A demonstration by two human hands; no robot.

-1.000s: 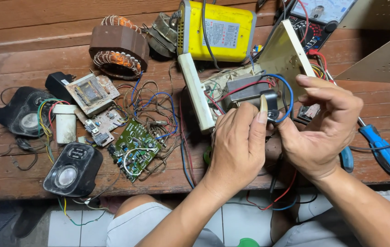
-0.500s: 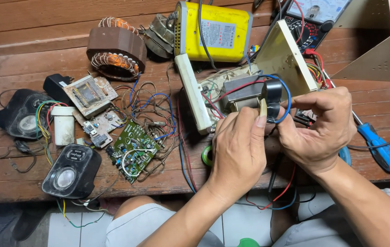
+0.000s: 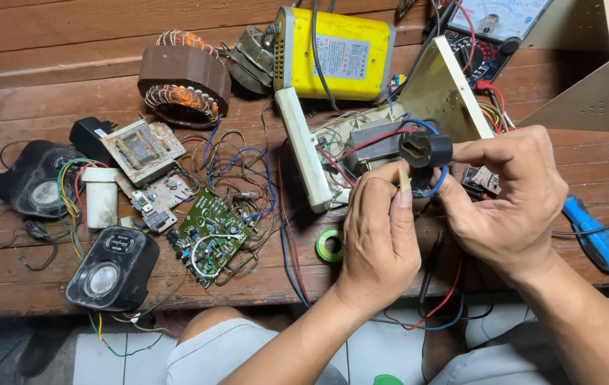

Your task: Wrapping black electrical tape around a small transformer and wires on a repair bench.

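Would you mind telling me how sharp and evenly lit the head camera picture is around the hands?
Head view: even, soft light, no harsh glare; left hand, right hand and the black plug are sharp; soft shadows lie under the hands on the wooden table; edges bend slightly.

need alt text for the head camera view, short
Seen from above, the right hand holds a small black cylindrical part with red and blue wires, the left hand touching it. Beneath, a wooden bench holds a green circuit board and a yellow box.
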